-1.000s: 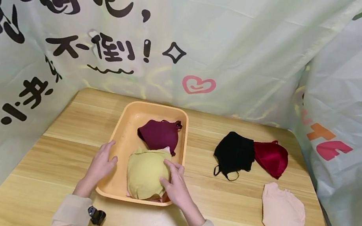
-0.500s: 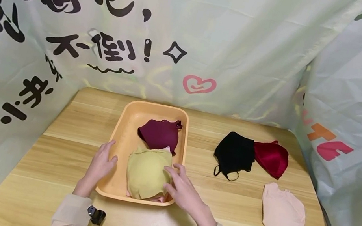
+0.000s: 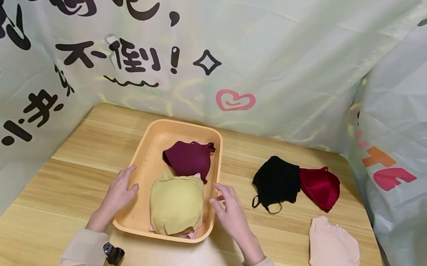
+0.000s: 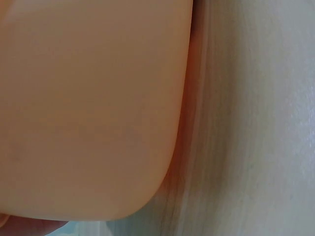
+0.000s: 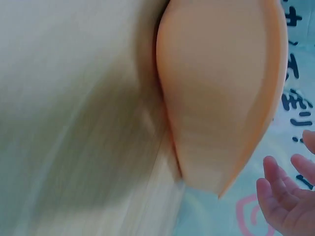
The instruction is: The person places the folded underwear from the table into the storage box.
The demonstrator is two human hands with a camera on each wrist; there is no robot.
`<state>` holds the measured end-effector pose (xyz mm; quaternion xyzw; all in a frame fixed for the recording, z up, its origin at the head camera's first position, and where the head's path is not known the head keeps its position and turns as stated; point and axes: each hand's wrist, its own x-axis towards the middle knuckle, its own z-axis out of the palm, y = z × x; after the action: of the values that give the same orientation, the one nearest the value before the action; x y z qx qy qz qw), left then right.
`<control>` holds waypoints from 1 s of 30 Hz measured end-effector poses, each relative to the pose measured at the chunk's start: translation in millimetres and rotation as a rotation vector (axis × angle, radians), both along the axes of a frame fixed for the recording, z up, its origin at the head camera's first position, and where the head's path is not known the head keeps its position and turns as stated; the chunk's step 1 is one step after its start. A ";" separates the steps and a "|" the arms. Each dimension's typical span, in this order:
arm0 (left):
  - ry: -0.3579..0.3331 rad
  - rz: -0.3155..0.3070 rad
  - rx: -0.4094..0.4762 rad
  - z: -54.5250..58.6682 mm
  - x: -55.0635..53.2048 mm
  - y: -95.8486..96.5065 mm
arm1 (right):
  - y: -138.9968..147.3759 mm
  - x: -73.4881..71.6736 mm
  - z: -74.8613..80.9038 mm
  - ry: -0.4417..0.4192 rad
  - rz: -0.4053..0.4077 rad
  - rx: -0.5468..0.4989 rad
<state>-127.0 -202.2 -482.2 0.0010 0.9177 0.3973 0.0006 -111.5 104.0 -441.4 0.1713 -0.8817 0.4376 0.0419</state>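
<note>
My left hand [image 3: 118,192] holds the left rim of an orange plastic tray [image 3: 147,141], thumb inside the wall and fingers outside. At the opposite rim, my right hand [image 3: 231,211] hovers with loosely bent fingers. The right wrist view shows those fingers [image 5: 278,189] apart from the tray. A folded yellow bra [image 3: 176,204] lies in the near part of the tray, over some pink fabric [image 3: 194,233] that mostly stays hidden. Behind it sits a folded maroon bra [image 3: 188,159].
Right of the tray, a folded black bra [image 3: 277,179] touches a red satin bra [image 3: 320,186]. A pale pink folded garment [image 3: 334,257] lies nearer the wooden table's [image 3: 271,241] right edge. Printed cloth [image 3: 293,61] hangs behind and at both sides.
My right hand has let go of the yellow bra and moved right to the tray's right rim. The left hand has stayed at the left rim.
</note>
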 end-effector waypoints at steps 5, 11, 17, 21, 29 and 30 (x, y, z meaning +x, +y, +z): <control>0.002 0.000 0.001 -0.1 -0.2 0.1 | 11.5 -12.5 -0.2 0.021 -0.058 0.000; 0.005 0.005 -0.001 0.1 0.1 0.1 | 22.4 -21.6 -3.1 -0.016 -0.122 0.007; 0.023 0.018 -0.015 -0.3 0.8 0.4 | 31.0 -28.6 -12.6 0.006 -0.151 0.005; 0.015 0.021 -0.016 -0.6 0.9 0.0 | 35.8 -31.6 -16.3 -0.006 -0.178 -0.001; -0.003 0.015 -0.015 -0.1 0.3 -0.2 | 47.1 -38.1 -19.6 -0.045 -0.256 0.006; 0.002 0.014 -0.018 0.0 0.3 0.1 | 48.3 -38.6 -19.9 -0.051 -0.267 0.007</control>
<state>-126.7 -202.1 -482.1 -0.0049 0.9213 0.3888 -0.0031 -150.1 152.3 -461.3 0.0415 -0.8989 0.4295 0.0767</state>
